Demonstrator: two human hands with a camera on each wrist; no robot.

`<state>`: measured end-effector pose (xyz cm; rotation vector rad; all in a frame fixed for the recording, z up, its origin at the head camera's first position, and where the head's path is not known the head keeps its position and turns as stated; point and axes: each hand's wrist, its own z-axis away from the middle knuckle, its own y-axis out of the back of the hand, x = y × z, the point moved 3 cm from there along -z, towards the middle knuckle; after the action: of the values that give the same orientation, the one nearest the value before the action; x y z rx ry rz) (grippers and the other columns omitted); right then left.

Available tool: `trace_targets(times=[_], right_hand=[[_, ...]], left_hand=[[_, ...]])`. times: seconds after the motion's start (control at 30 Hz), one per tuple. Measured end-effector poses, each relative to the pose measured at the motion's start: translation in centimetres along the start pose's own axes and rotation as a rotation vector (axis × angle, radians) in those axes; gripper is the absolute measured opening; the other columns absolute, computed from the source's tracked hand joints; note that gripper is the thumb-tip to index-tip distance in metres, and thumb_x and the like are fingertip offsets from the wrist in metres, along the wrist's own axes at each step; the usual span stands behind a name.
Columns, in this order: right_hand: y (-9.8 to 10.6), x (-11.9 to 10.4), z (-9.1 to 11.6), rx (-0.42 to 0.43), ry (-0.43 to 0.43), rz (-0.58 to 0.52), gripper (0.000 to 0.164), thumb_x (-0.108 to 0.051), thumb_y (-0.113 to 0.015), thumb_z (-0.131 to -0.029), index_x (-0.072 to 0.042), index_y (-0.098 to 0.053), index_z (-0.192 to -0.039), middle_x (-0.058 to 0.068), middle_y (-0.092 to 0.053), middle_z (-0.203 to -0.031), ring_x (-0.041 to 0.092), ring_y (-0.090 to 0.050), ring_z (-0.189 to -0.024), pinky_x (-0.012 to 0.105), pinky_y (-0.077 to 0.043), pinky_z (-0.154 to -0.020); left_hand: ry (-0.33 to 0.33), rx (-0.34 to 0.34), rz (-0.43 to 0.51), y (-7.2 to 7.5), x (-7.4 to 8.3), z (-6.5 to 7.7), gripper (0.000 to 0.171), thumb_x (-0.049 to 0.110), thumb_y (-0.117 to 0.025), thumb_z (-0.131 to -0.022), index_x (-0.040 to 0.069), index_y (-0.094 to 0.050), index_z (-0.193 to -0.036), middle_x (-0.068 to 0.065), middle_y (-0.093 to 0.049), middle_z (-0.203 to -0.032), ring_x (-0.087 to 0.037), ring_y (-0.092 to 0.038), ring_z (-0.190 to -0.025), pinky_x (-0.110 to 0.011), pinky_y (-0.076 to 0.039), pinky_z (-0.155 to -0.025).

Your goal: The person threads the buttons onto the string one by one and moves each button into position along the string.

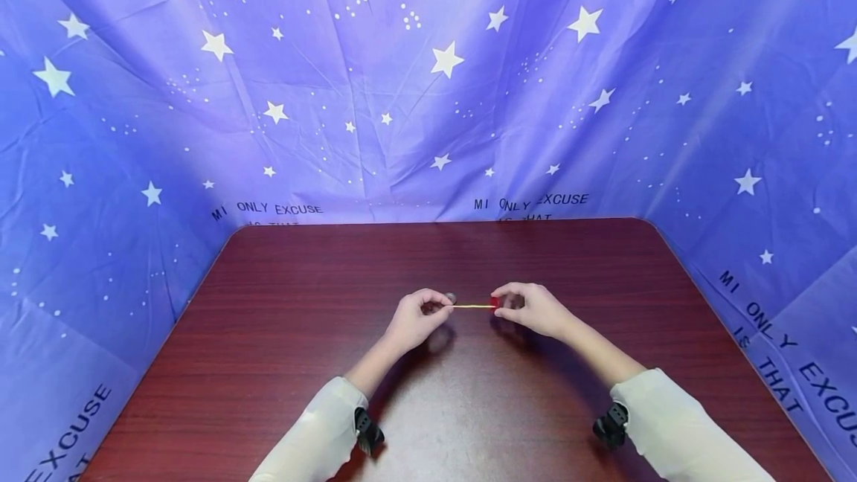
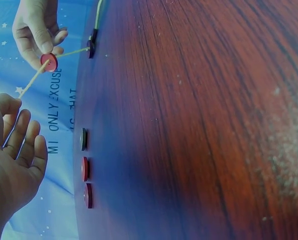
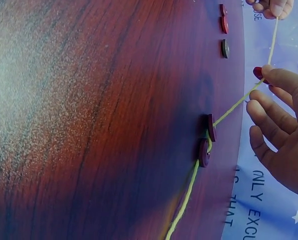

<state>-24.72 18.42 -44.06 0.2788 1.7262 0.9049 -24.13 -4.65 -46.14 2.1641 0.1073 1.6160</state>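
Note:
A yellow string runs taut between the two hands above the table. My left hand pinches its end between thumb and index finger; the other fingers are loosely bent in the left wrist view. With thumb and fingertips, my right hand grips a red button, and the string passes through it. Beyond that hand, two dark-red buttons hang together on the string where it meets the table. From them the string's tail trails off across the wood.
Loose on the table lie a dark green button and two red buttons, in a row. Beneath everything is a reddish-brown wooden table. A blue-purple curtain with stars and lettering surrounds it at the back and sides.

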Motion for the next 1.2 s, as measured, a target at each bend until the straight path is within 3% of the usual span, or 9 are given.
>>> trace_targets(times=[0.23, 0.47, 0.57, 0.8, 1.2], right_hand=[[0.0, 0.2, 0.1, 0.007, -0.01, 0.009, 0.027, -0.014, -0.072, -0.08, -0.004, -0.066, -0.104, -0.002, -0.064, -0.073, 0.003, -0.052, -0.061, 0.02, -0.043, -0.058], [0.1, 0.6, 0.1, 0.012, -0.028, 0.019, 0.026, -0.015, -0.072, -0.08, -0.007, -0.066, -0.104, -0.002, -0.064, -0.074, 0.004, -0.052, -0.063, 0.021, -0.043, -0.059], [0.1, 0.6, 0.1, 0.012, -0.032, 0.011, 0.026, -0.015, -0.072, -0.08, -0.006, -0.067, -0.104, -0.002, -0.064, -0.074, 0.004, -0.053, -0.063, 0.021, -0.044, -0.059], [0.1, 0.9, 0.0, 0.017, -0.036, 0.007, 0.026, -0.014, -0.072, -0.08, -0.005, -0.066, -0.104, -0.001, -0.064, -0.075, 0.005, -0.054, -0.062, 0.02, -0.044, -0.059], [0.0, 1.5, 0.0, 0.027, -0.038, 0.014, 0.027, -0.015, -0.073, -0.08, -0.005, -0.066, -0.104, -0.001, -0.064, -0.075, 0.004, -0.052, -0.062, 0.02, -0.044, -0.057]], left_hand=[[0.029, 0.0, -0.016, -0.1, 0.2, 0.1, 0.006, 0.005, -0.067, -0.084, 0.0, -0.067, -0.088, -0.014, -0.067, -0.087, -0.014, -0.059, -0.076, -0.022, -0.049, -0.067], [0.011, -0.019, -0.006, 0.7, 3.6, 1.0, 0.006, -0.001, -0.063, -0.084, -0.006, -0.065, -0.087, -0.018, -0.065, -0.084, -0.018, -0.059, -0.074, -0.021, -0.049, -0.066], [0.024, -0.026, -0.009, 0.7, 3.1, 1.0, 0.006, 0.0, -0.063, -0.084, -0.005, -0.065, -0.087, -0.017, -0.065, -0.084, -0.018, -0.059, -0.074, -0.02, -0.049, -0.066], [0.042, -0.014, -0.014, 0.0, -0.3, 0.3, 0.007, 0.004, -0.067, -0.084, 0.0, -0.067, -0.089, -0.014, -0.067, -0.086, -0.011, -0.056, -0.072, -0.018, -0.047, -0.065], [0.037, -0.011, 0.009, -0.1, -0.3, 0.4, 0.004, 0.007, -0.068, -0.083, 0.005, -0.068, -0.086, -0.009, -0.066, -0.08, -0.007, -0.053, -0.067, -0.019, -0.046, -0.062]])
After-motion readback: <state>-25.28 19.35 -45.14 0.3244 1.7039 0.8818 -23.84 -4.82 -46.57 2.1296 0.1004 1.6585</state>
